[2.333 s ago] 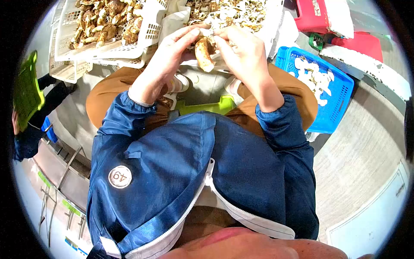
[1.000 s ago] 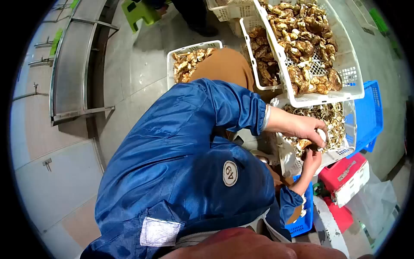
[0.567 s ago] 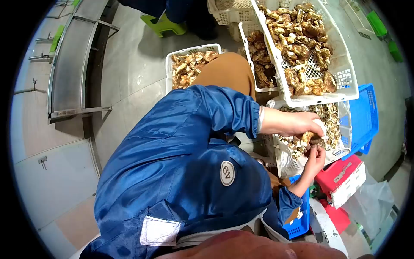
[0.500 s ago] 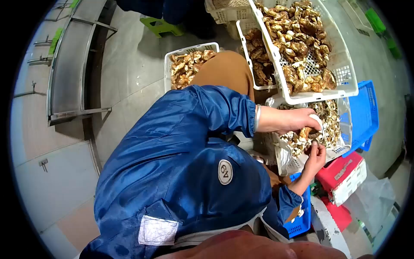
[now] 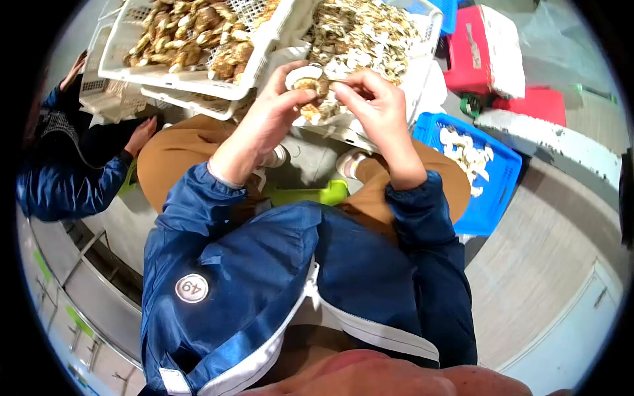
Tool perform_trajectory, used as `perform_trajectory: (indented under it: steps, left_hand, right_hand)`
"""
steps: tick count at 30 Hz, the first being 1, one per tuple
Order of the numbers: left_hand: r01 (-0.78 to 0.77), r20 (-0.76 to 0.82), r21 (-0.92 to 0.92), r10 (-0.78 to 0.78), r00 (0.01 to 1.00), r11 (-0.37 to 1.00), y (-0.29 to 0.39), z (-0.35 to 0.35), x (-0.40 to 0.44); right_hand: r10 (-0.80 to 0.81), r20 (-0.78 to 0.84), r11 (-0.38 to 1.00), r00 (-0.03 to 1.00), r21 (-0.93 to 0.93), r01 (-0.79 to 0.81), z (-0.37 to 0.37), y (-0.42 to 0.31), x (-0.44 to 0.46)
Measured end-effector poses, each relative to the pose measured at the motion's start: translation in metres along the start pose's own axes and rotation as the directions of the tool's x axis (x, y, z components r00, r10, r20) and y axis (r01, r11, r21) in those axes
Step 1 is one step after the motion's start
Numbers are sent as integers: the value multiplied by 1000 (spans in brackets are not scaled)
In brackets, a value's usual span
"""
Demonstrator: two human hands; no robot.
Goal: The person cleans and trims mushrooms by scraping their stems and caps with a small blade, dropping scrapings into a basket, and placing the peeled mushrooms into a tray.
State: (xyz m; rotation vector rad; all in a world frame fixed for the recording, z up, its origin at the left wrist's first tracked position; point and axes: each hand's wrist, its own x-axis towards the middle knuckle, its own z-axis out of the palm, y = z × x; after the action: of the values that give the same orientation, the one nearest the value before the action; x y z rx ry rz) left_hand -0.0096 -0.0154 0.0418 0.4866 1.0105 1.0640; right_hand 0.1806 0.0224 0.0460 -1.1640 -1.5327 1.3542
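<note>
Between my two hands is a mushroom point(image 5: 306, 80) with a white part on top and brown below. My left hand point(image 5: 281, 99) is wrapped round it from the left. My right hand point(image 5: 372, 99) has its thumb and forefinger pinched together at the mushroom's right side; what they hold is too small to make out. Below the hands lies a white crate point(image 5: 428, 46) full of brown and white trimmings point(image 5: 376, 33). At the upper left, a white basket point(image 5: 224, 90) holds many whole brown mushrooms point(image 5: 191, 33).
A blue basket point(image 5: 500, 191) with white mushroom pieces stands at the right, near a red box point(image 5: 467, 49) and a white ledge point(image 5: 555, 142). A co-worker's sleeve point(image 5: 72, 191) and hand show at the far left. A green stool point(image 5: 307, 195) is between my legs.
My view has swung back from the side to face the crates. The mushroom stays in my left hand, and the right fingers have come up beside it. The co-worker's arms now show at the left.
</note>
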Motion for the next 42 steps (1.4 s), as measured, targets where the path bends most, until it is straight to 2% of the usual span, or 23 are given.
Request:
perform_trajectory:
  steps: [4, 5, 8, 11, 14, 20, 27, 28, 32, 35, 36, 39, 41, 42]
  left_hand:
    - [-54, 6, 83, 54, 999, 995, -7, 10, 0]
    - [-59, 13, 121, 58, 998, 991, -6, 15, -2]
    - [-76, 7, 186, 76, 997, 980, -12, 20, -1]
    - [-125, 28, 182, 122, 992, 975, -19, 25, -1]
    - [-103, 21, 175, 101, 995, 979, -21, 25, -2]
    - [-38, 14, 112, 36, 999, 993, -18, 24, -5]
    - [-40, 18, 189, 38, 999, 981, -20, 18, -5]
    - [-90, 26, 210, 87, 996, 973, -23, 15, -3]
    - [-66, 28, 243, 61, 998, 968, -20, 14, -4]
    - [-43, 14, 217, 41, 999, 975, -16, 16, -5]
    - [-47, 16, 281, 44, 999, 958, -16, 13, -3]
    - [8, 61, 348, -31, 998, 937, -9, 11, -4]
    - [-70, 65, 392, 48, 997, 917, -14, 6, -2]
    - [-70, 75, 421, 43, 996, 904, -12, 6, -2]
  right_hand:
    - [-181, -34, 968, 983, -181, 172, -3, 13, -2]
    - [-167, -43, 972, 985, -177, 157, -3, 14, -5]
    - [-402, -56, 883, 914, -286, 371, -3, 18, -4]
    - [-391, -48, 876, 919, -327, 355, -3, 15, -9]
    - [-449, -60, 848, 891, -344, 404, -3, 20, -10]
    - [-452, -31, 852, 892, -310, 421, -3, 20, -12]
    - [-336, 22, 872, 941, -370, 320, -2, 13, -15]
    - [-371, -1, 881, 929, -318, 351, 1, 17, -12]
    - [-372, -11, 871, 928, -350, 345, 3, 19, -13]
    - [-364, -13, 891, 931, -294, 345, 1, 23, -10]
    - [-251, -1, 922, 968, -306, 239, -2, 20, -13]
    - [-122, 40, 971, 992, -202, 128, -6, 9, -15]
    - [-214, 36, 961, 976, -172, 217, -4, 13, -15]
    - [-185, 53, 970, 981, -153, 191, -5, 14, -14]
